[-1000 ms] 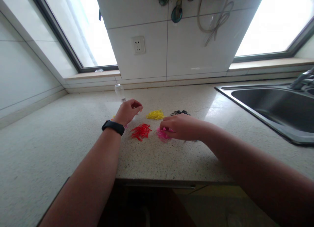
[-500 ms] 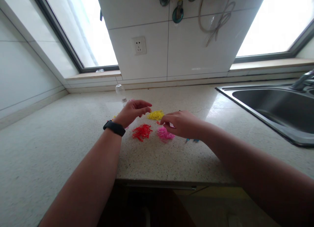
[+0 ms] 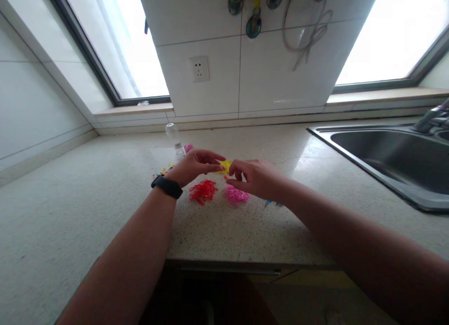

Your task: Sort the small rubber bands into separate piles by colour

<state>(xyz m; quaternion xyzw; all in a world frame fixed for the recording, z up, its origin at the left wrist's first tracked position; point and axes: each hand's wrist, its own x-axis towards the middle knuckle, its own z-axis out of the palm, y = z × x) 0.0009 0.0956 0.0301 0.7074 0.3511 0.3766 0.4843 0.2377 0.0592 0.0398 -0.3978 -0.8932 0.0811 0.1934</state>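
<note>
My left hand (image 3: 200,166), with a black band at the wrist, reaches in above the counter. Its thumb and fingers are closed in a pinch; whatever is between them is too small to make out. Just to the right, my right hand (image 3: 257,177) has its forefinger and thumb curled around a small red piece (image 3: 226,178). Behind the fingertips lies a pile of yellow pieces (image 3: 226,165), partly hidden. A heap of thin red pieces (image 3: 202,191) lies below my left hand, and a pink heap (image 3: 237,195) below my right.
A clear bottle-shaped object (image 3: 173,133) stands behind my left hand beside a pink item (image 3: 188,148). Small mixed-colour pieces (image 3: 164,169) lie near the wristband. Blue pieces (image 3: 268,203) show under my right wrist. A steel sink (image 3: 372,166) is set into the counter at right.
My left hand has moved right, close to my right fingertips, now covering part of the yellow pile. The pink item behind it has come into fuller view. My right thumb has lowered slightly.
</note>
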